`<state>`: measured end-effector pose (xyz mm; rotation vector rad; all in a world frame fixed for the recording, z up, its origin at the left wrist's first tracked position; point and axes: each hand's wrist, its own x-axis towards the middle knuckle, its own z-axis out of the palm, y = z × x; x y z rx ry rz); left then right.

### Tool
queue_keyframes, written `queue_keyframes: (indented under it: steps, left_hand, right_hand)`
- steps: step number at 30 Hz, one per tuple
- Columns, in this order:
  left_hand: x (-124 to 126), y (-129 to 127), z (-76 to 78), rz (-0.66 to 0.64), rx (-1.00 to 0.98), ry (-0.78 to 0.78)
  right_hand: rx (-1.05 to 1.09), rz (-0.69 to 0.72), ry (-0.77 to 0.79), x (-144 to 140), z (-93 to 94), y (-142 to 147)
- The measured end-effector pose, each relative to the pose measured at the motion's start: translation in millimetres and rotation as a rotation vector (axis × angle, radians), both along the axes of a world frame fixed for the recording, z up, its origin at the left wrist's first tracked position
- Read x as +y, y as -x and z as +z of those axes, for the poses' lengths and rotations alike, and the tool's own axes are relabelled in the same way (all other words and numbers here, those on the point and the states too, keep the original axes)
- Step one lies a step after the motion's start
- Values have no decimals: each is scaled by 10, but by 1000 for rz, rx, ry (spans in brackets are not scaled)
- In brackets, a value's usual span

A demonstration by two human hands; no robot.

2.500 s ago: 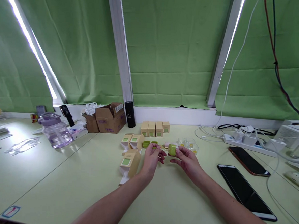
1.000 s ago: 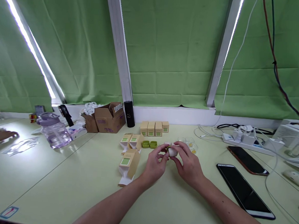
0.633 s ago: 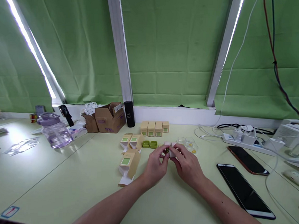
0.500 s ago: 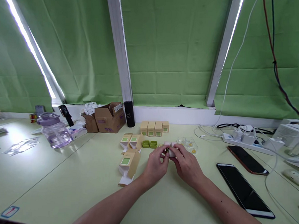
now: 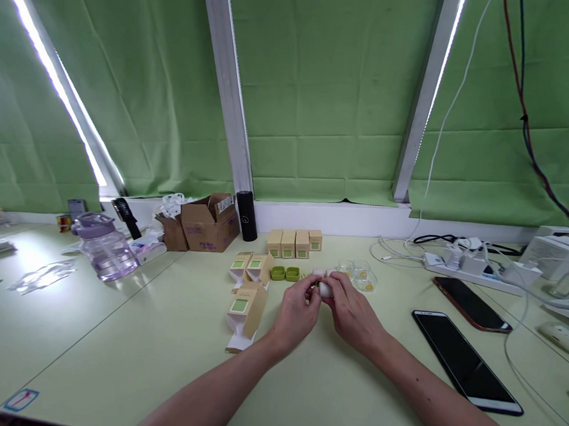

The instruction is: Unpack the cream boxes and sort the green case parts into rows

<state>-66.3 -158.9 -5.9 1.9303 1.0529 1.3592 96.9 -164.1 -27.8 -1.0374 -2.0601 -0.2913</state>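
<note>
Close together over the table, my two hands meet at a small white rounded piece (image 5: 326, 291). The fingers of my right hand (image 5: 357, 312) are closed round it. My left hand (image 5: 296, 312) pinches at its left side, where a small dark spot shows between the fingertips; what that is I cannot make out. Just beyond the fingers lie other small pale pieces (image 5: 318, 272), partly hidden. Clear round plastic cups (image 5: 360, 273) with yellow bits stand behind my right hand. Two small green square pots (image 5: 278, 274) sit beyond my left hand.
Opened kraft boxes (image 5: 246, 307) lie left of my hands, and several upright ones (image 5: 288, 244) stand behind. Farther left are a cardboard carton (image 5: 206, 229), a black cylinder (image 5: 246, 217) and a purple jug (image 5: 103, 250). Two phones (image 5: 465, 362) and a power strip (image 5: 473, 273) lie right.
The white piece has turned slightly between my fingers and shows more of its rounded side. Both hands have stayed nearly in place.
</note>
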Motion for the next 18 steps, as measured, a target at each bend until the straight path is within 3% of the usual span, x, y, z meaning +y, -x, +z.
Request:
queue_keyframes:
  steps: [6,12,15,18]
  left_hand:
    - [20,47,-15,4,31,-38]
    - [26,124,-53,-104,44,-152]
    - [18,114,-31,-125,-6,-121]
    - [17,85,1,-182,-92,4]
  right_hand:
    - [96,36,63,13,-36,-33]
    - [226,67,96,19,-32,-93]
    - [331,140,138,18,-9,-85]
    - [453,191,220,20,7,-63]
